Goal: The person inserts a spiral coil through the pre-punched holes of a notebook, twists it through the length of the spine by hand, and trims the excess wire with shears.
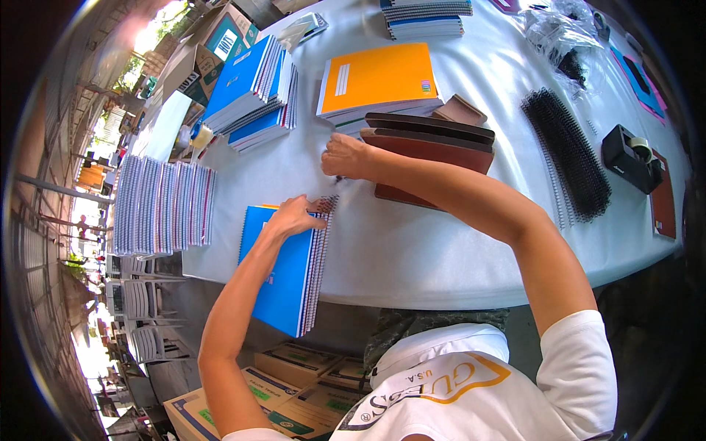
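My left hand (296,216) grips the top end of a stack of blue-covered spiral notebooks (283,283), which stands out over the table's near edge. Their coil bindings face right, and a bit of yellow cover shows behind the hand. My right hand (346,156) is closed in a fist just above and to the right of that stack. Something small and dark shows below its fingers, too small to name. Under my right forearm lie brown folder-like covers (434,158). Beyond them is a pile of orange-topped notebooks (382,77).
More notebooks stand in a row (163,206) and in a blue pile (246,81) at the left. Black plastic coils (566,158) and a tape dispenser (631,158) lie on the right. Cardboard boxes (294,364) sit below the table's near edge (412,300).
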Tool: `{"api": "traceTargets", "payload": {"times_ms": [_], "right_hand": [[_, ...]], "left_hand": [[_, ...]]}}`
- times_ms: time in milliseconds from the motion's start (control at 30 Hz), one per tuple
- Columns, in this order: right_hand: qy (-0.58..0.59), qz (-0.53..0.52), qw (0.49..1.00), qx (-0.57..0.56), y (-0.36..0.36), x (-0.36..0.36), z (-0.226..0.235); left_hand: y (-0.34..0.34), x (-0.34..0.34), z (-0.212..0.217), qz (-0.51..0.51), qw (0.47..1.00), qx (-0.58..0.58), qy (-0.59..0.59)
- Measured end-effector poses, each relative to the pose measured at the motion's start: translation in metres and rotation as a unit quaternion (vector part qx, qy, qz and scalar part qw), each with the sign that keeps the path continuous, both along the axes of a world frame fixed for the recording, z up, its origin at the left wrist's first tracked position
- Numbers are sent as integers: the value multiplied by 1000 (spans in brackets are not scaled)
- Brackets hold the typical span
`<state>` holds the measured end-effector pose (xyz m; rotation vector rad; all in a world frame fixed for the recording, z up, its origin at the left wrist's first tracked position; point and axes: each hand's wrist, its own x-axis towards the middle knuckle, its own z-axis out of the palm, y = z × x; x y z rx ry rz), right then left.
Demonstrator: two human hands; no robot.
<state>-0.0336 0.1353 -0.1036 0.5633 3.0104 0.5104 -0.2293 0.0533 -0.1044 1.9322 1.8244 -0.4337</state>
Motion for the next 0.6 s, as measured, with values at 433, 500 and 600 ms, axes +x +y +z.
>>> {"api": "traceTargets", "payload": {"times_ms": [433,500,600], "right_hand": [[222,-84,967,-94,-185,99,-49],[335,-29,937,-98,-172,95,-69],[282,9,955,-91,-157,94,-83]], "left_hand": [[-41,22,11,-139,990,21,6],[-43,11,-1,-117,993,21,-1],[-39,29,12,-101,995,16,-13]]}}
